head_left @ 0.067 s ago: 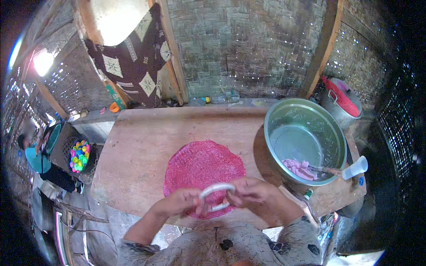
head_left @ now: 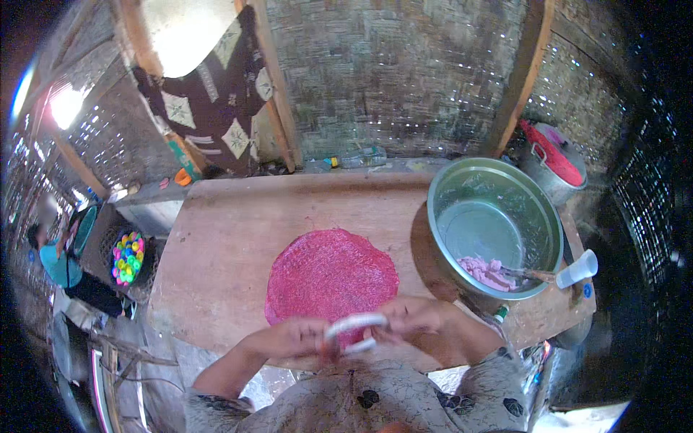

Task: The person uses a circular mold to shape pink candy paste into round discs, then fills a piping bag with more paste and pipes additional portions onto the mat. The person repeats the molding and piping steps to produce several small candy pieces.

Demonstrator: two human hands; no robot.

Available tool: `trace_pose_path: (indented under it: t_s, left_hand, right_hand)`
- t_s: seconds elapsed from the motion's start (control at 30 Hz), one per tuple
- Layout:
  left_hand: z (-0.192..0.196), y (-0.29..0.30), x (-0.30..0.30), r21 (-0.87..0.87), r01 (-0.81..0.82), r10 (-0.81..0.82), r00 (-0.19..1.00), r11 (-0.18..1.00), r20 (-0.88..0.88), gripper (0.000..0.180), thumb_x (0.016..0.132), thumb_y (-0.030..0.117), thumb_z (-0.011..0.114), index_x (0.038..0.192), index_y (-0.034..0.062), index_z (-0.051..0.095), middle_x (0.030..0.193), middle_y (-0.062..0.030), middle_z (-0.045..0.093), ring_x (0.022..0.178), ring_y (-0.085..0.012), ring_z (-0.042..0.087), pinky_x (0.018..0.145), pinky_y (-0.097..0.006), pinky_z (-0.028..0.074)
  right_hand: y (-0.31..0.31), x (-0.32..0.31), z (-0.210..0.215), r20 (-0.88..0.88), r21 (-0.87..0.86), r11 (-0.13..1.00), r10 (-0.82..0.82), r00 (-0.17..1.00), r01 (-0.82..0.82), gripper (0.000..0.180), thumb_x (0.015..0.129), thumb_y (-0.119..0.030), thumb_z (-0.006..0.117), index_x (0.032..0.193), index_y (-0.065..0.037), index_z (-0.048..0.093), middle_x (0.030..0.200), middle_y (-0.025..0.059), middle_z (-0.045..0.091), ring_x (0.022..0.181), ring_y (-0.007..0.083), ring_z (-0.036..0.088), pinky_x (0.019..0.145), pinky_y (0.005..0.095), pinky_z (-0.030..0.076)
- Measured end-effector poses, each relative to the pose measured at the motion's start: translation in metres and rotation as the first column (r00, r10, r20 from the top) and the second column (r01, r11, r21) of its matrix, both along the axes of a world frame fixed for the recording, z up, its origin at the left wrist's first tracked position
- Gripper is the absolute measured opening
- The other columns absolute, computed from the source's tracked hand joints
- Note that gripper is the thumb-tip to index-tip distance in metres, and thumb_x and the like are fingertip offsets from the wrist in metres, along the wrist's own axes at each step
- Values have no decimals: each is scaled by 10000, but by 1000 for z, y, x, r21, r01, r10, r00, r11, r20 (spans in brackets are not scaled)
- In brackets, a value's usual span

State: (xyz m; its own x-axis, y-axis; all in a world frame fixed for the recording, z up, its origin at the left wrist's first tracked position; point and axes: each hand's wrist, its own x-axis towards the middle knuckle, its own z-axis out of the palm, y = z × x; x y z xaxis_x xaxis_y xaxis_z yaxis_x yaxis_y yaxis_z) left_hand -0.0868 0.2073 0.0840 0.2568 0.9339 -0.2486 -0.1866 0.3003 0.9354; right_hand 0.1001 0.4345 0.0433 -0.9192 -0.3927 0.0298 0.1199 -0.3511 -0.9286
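My left hand point(head_left: 299, 337) and my right hand point(head_left: 416, 316) grip a white ring point(head_left: 355, 320) from its two sides, fingers curled at the rim. The ring is tilted and a little smeared by motion, with pinkish red showing through its opening. Both hands are close to my body, over the near edge of a round pinkish-red mesh sheet point(head_left: 332, 274). That sheet lies flat on the wooden table point(head_left: 216, 252), its near edge partly hidden by my hands and the ring.
At the right stands a large green basin point(head_left: 480, 224) with a lump of pale purple paste point(head_left: 487, 274) and a wooden-handled tool point(head_left: 538, 276). Beside it lies a translucent cup point(head_left: 577, 268). Behind are a metal pot point(head_left: 557, 189) and a plastic bottle point(head_left: 363, 157). A person point(head_left: 61, 256) works far left, near colourful round pieces point(head_left: 128, 258).
My hands and the ring have shifted slightly down toward my body, and the ring looks flatter. Its hold between both hands is unchanged.
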Motion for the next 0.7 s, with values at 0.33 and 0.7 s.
trace_pose_path:
  t_s: [0.33,0.7]
  left_hand:
    - [70,12,-5,102,890,-127,175,444,-976,204,753,198,591,911,78,638,942,-97,624,943,-282,571,760,-423,382]
    - [66,12,14,372,839,-7,409,397,-913,266,810,180,533,1043,63,581,1067,-125,565,1044,-262,544,818,-417,380]
  right_hand:
    - [-33,52,109,-577,709,640,285,766,296,341,890,-239,577,1124,9,570,960,147,577,949,341,536,904,429,392]
    - [-53,91,126,-644,707,493,153,750,507,186,764,-229,656,735,-78,550,866,101,568,890,288,533,824,433,377]
